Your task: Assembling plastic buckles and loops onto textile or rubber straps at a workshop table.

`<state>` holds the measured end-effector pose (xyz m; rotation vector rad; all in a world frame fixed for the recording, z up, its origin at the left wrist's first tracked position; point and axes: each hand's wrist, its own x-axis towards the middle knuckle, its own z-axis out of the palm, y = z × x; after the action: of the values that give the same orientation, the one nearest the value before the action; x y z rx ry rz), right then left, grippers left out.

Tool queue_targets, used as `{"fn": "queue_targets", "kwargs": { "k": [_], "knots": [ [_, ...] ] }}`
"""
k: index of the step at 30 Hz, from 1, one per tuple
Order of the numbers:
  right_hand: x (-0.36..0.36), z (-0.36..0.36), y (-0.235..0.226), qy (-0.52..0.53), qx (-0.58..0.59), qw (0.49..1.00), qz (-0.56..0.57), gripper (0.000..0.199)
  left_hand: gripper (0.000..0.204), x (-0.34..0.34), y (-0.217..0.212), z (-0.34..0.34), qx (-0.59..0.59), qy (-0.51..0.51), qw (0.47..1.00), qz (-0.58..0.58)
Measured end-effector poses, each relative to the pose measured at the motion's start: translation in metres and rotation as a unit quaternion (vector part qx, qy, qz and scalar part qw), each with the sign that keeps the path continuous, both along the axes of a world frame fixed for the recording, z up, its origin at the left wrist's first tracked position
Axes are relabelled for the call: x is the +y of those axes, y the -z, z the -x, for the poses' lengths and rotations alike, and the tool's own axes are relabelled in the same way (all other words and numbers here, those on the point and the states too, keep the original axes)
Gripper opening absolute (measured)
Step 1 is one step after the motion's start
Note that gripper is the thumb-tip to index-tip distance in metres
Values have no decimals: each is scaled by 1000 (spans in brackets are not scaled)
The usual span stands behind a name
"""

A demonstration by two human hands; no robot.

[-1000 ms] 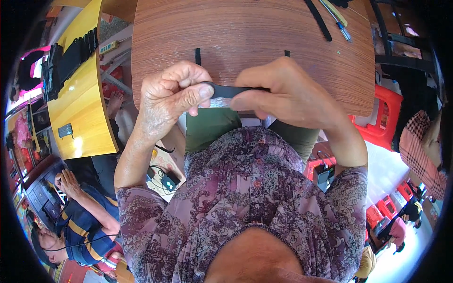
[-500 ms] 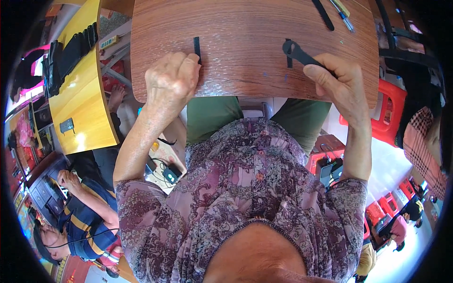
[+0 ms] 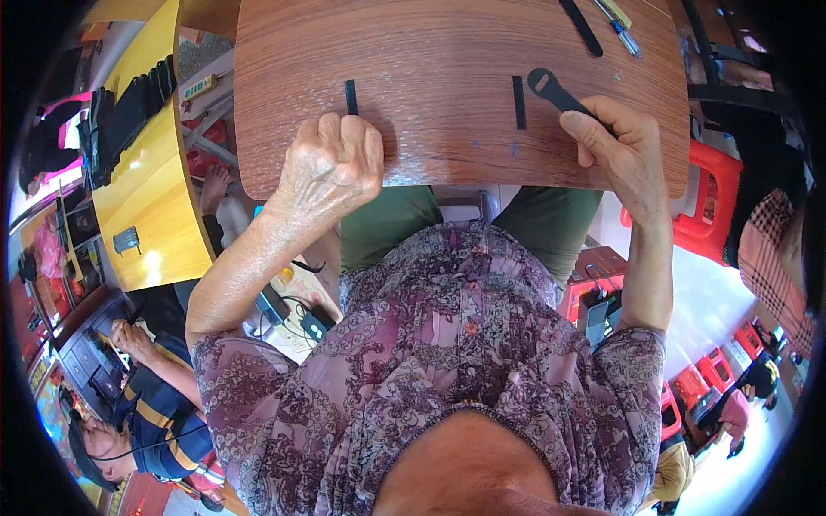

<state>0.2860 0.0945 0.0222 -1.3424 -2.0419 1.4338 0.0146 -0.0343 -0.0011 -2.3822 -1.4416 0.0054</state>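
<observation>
My right hand (image 3: 621, 142) pinches a black hook-and-loop cable tie (image 3: 555, 93) over the right part of the brown wood-grain table (image 3: 430, 52). The tie's wide rounded end, with a slot in it, points up and left. Beside that end, a short black strip (image 3: 519, 103) lies on the tabletop. My left hand (image 3: 334, 159) is curled into a fist, knuckles up, near the front edge. Whatever its fingers hold, if anything, is hidden beneath. Just beyond the fist lies a second short black strip (image 3: 351, 96), its lower end close to the knuckles.
At the table's far right are another black strap (image 3: 582, 27) and a screwdriver (image 3: 626, 39) with a clear blue handle. A yellow table (image 3: 151, 232) at left bears a pile of black straps (image 3: 133, 112). A red stool (image 3: 714, 202) stands at right; a seated person (image 3: 163, 413) is at lower left.
My left fist has shifted right and nearer to me, off the left strip. The tie's slotted end has moved right, off the right strip. The view has shifted slightly.
</observation>
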Motion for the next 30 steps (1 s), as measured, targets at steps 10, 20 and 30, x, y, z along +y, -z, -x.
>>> {"fn": "queue_targets", "kwargs": {
  "k": [10,20,30],
  "knots": [
    [3,4,15,6,33,999,5,19,23,6,10,30,-205,-28,977,49],
    [3,0,17,5,30,1000,-1,21,19,0,-10,12,-142,3,989,46],
    [1,-1,20,2,37,999,1,20,13,0,-14,-2,72,16,995,71]
  ]
}}
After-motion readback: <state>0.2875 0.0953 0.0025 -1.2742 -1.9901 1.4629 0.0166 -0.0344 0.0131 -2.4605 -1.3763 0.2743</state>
